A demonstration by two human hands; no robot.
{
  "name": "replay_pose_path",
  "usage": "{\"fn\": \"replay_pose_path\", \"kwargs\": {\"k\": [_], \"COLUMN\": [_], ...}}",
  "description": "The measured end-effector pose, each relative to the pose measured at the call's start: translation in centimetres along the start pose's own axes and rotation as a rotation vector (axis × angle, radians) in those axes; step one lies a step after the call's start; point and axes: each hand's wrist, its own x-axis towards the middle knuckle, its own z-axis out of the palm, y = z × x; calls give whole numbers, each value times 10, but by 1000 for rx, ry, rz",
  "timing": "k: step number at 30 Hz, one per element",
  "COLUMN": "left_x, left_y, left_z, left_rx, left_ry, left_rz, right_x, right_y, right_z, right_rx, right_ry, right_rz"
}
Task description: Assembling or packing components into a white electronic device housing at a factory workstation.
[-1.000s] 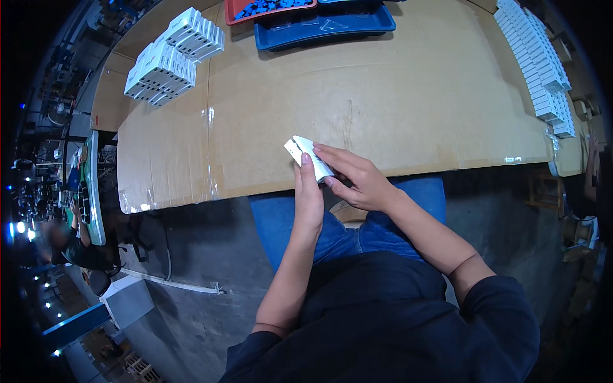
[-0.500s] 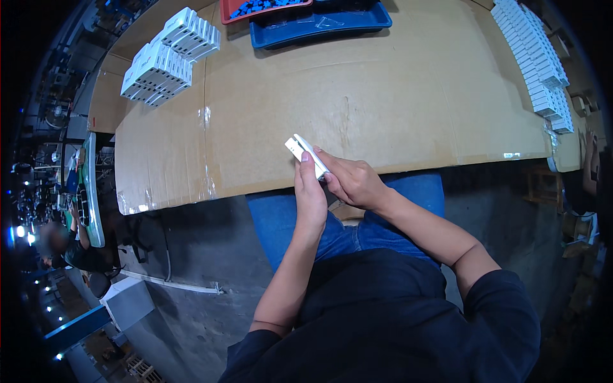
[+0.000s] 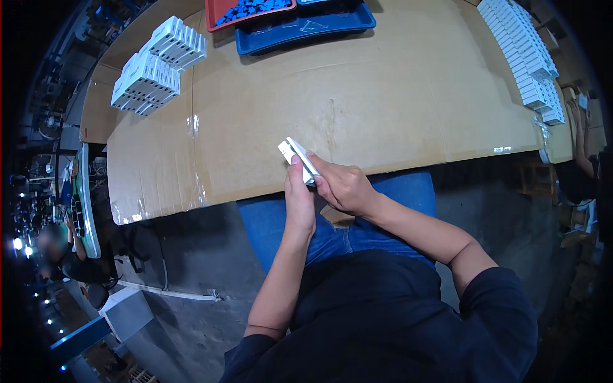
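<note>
A white plastic housing (image 3: 298,159), flat and rectangular, is held tilted over the table's front edge. A dark gap runs lengthwise between its two parts. My left hand (image 3: 299,195) grips it from the left, thumb lying along its side. From the right, my right hand (image 3: 345,185) is closed on its other face, with the thumb near the lower end. The fingers cover that lower end, so what lies there is hidden.
The table (image 3: 268,108) is covered in cardboard. White housings (image 3: 150,80) stand stacked at the far left, more white units (image 3: 520,57) in rows at the far right. A red tray (image 3: 220,14) of blue parts and a blue tray (image 3: 306,33) sit at the back. Other people work at both sides.
The whole view has shifted slightly with my head. Both hands keep hold of the white housing, and the gap between its two parts looks a little different in angle.
</note>
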Motion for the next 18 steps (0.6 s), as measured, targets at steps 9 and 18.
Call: {"fn": "replay_pose_path", "kwargs": {"k": [9,18], "left_x": [6,-1], "left_y": [47,49], "left_z": [-1,-3], "left_rx": [44,120], "left_ry": [-165,-265], "left_rz": [-169,175], "right_x": [27,33], "right_y": [9,11], "right_z": [-22,-39], "right_rx": [606,744], "right_ry": [45,-91], "right_rz": [489,621]}}
